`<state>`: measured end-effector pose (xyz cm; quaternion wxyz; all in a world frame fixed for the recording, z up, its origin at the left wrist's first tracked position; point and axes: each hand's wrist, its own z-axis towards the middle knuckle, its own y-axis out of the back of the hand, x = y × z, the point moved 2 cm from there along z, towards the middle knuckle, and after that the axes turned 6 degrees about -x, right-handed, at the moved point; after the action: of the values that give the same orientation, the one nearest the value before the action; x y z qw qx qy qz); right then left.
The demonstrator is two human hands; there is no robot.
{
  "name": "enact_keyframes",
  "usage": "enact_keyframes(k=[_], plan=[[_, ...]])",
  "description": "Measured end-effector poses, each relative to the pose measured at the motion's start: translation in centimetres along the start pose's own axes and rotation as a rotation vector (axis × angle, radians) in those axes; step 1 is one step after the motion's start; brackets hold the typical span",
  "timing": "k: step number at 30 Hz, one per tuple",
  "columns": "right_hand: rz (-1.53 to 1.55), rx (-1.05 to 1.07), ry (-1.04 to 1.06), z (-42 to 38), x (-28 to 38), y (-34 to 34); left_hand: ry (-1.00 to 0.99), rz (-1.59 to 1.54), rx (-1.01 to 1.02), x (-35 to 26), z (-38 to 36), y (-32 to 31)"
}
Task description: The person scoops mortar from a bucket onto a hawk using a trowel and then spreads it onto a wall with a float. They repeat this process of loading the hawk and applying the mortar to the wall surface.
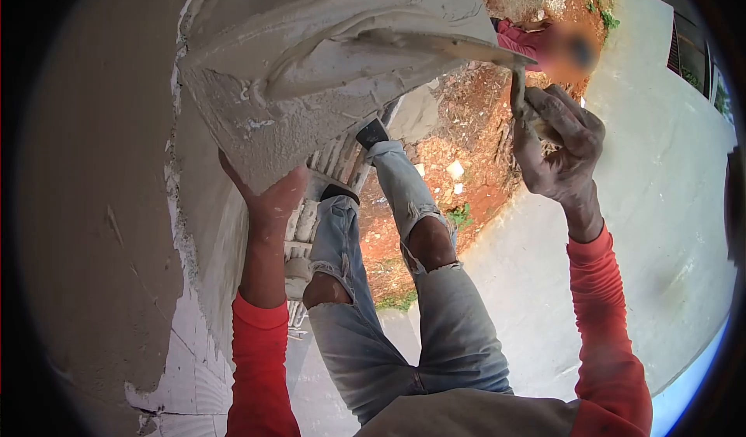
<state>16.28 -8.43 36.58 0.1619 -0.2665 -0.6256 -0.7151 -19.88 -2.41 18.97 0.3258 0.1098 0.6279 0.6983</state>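
My left hand (272,194) is under a plasterer's hawk (233,126), holding it up in front of me; the board hides most of the fingers. Wet grey mortar (326,76) is smeared and heaped over the hawk's top. My right hand (566,138) is closed round the handle of a trowel (474,50). Its blade lies against the mortar at the right part of the board. Both hands carry grey smears.
A wall (101,204) with a rough plaster edge rises on my left. I am high up, with slatted blocks (303,223) near my feet and reddish, littered ground (466,142) below. A person in red (528,39) is down there. A pale grey surface (653,157) spreads right.
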Motion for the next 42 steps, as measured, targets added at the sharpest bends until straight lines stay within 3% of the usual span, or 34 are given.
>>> enact_keyframes(k=[2, 3, 7, 14, 17, 20, 23, 26, 28, 30, 34, 39, 40, 42], plan=[[0.155, -0.026, -0.143, -1.4, -1.5, 0.5, -0.131, 0.3, 0.005, -0.7, 1.8, 2.2], [0.294, 0.039, -0.372, -2.3, -2.1, 0.7, -0.144, 0.37, 0.023, -1.1, 2.0, 2.8], [0.815, -0.116, -0.943, -4.7, -5.0, -2.1, -0.164, 0.455, 0.068, -0.3, 0.1, 3.5], [0.717, 0.131, -1.111, -6.8, -15.0, -18.5, -0.1, 0.409, -0.099, 0.3, 0.4, 4.0], [0.483, 0.146, -1.06, -7.7, -17.5, -25.1, -0.107, 0.367, -0.102, 0.0, -1.4, 5.4], [0.026, 0.088, -0.457, -7.6, -12.8, -23.2, -0.114, 0.272, -0.102, -1.0, -2.6, 8.6], [0.003, 0.077, -0.194, -8.3, -4.5, -16.2, -0.113, 0.169, -0.126, -2.9, -2.3, 13.6], [0.231, 0.086, -0.19, -7.2, 5.3, -6.1, -0.109, 0.055, -0.159, -6.0, -0.8, 20.6], [0.668, 0.068, -0.38, -4.3, 12.3, 0.4, -0.081, 0.025, -0.187, -8.0, 0.0, 26.0], [0.891, 0.058, -0.425, -2.5, 18.3, 6.3, -0.027, 0.013, -0.207, -9.9, 1.0, 31.9], [1.402, 0.041, -0.273, -0.2, 29.2, 12.5, 0.024, 0.242, -0.203, -11.5, 0.2, 41.9], [1.298, -0.009, -0.175, 1.5, 38.8, 16.8, 0.063, 0.384, -0.398, -11.6, 0.4, 54.0], [1.291, 0.003, -0.068, 2.1, 40.7, 18.2, 0.091, 0.412, -0.471, -11.9, 0.1, 55.9], [1.261, 0.021, 0.132, 3.6, 44.8, 20.8, 0.281, -0.003, -0.728, -11.9, 0.7, 59.7]])
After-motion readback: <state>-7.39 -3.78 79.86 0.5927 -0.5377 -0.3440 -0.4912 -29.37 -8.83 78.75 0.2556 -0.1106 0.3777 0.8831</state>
